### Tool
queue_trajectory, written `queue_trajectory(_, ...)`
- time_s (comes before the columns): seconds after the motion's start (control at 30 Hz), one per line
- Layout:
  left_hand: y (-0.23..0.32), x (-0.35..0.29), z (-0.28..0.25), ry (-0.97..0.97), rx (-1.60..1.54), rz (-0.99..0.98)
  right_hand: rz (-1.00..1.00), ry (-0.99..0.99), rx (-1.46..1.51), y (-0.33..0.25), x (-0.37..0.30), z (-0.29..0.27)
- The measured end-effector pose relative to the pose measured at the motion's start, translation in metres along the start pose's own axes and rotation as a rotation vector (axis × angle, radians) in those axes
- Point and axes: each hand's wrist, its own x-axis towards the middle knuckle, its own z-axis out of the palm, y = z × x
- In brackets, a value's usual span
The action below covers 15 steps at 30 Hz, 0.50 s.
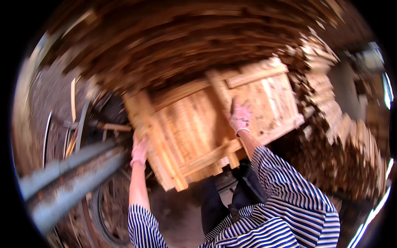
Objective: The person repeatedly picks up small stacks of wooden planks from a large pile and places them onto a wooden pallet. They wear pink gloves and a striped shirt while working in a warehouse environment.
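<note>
A wooden panel (186, 130), made of pale planks with thicker battens along its edges and across its middle, is tilted in front of me. My left hand (139, 151), in a pink glove, grips its left edge; part of the fingers is hidden there. Further right, my right hand (240, 117), also in a pink glove, lies on the panel beside the middle batten (219, 91) with its fingers spread.
Stacked wood (165, 41) rises beyond the panel, blurred by motion. Another pile of wood pieces (335, 136) stands at the right. Blue-grey metal bars (78, 169) reach in from the left, above a dark wheel-like ring (99, 211).
</note>
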Motion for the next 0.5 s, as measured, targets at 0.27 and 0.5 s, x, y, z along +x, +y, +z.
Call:
queue_trajectory(0.27, -0.072, 0.041, -0.013, -0.06, -0.003, -0.003, -0.2, -0.024, 0.505, -0.07, -0.056, 0.027)
queue_trajectory(0.5, -0.061, 0.045, -0.005, -0.121, -0.05, -0.01, -0.317, -0.356, 0.764, -0.143, -0.098, 0.08)
